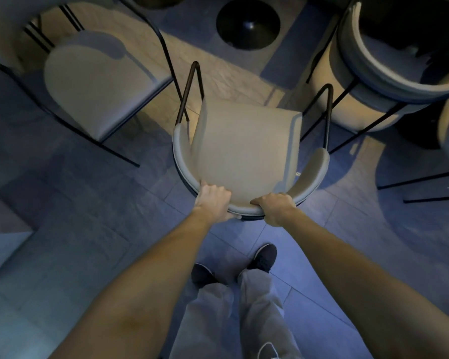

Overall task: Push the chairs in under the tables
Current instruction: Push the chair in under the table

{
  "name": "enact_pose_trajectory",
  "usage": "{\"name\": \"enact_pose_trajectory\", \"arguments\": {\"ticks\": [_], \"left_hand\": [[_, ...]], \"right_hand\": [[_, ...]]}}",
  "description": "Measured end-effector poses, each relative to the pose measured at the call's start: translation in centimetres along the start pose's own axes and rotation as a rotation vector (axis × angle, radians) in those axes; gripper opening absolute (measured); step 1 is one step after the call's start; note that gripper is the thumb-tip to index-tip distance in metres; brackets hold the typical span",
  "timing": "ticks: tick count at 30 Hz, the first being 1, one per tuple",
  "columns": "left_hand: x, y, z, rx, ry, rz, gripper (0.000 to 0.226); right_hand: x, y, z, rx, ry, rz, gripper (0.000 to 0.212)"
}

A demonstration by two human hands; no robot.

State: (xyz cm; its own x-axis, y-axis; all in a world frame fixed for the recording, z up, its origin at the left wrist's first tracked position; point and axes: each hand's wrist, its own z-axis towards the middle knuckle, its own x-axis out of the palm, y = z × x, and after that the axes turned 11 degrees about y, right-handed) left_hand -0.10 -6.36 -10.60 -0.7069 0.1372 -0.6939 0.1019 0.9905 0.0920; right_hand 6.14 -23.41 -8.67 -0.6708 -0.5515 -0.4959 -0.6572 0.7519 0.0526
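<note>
both hands are on the middle chair (244,146). the left hand (213,200) is curled over its curved backrest (310,177) from above, and the right hand (276,207) grips the same rim close beside it, knuckles up. the chair stands out on the tiled floor (88,203), between its neighbours, with its seat facing the black pedestal base (248,22) at the top of the view. the tabletop is lost in the dark up there, so i can't say how much room there is beneath it.

what worries me is the squeeze ahead. the chair sits a little skewed, and its left front leg (192,92) is already near the thin black frame of the chair on the left (96,84). a straight shove from here could hook the two frames together. the right front leg (328,112) has the same problem with the dark legs of the round-backed chair on the right (389,71), which cross just beside it.

the hands are close together at the middle of the backrest, which i'd judge gives poor control over twisting. if one leg drags on a tile joint, the chair may swing into a neighbour instead of running true. pushed too far, the front legs would likely knock the pedestal base.
</note>
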Motion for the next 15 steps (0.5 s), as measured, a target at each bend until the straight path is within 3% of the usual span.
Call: {"name": "enact_pose_trajectory", "arguments": {"ticks": [7, 15], "left_hand": [[-2.7, -1.0, 2.1, -0.077, 0.001, -0.126, 0.072], [-6.8, 1.3, 5.8, -0.139, -0.066, -0.109, 0.077]], "right_hand": [[-3.2, -3.8, 1.8, -0.027, 0.001, -0.078, 0.056], [-9.3, -7.1, 3.7, -0.087, -0.021, -0.105, 0.05]]}}
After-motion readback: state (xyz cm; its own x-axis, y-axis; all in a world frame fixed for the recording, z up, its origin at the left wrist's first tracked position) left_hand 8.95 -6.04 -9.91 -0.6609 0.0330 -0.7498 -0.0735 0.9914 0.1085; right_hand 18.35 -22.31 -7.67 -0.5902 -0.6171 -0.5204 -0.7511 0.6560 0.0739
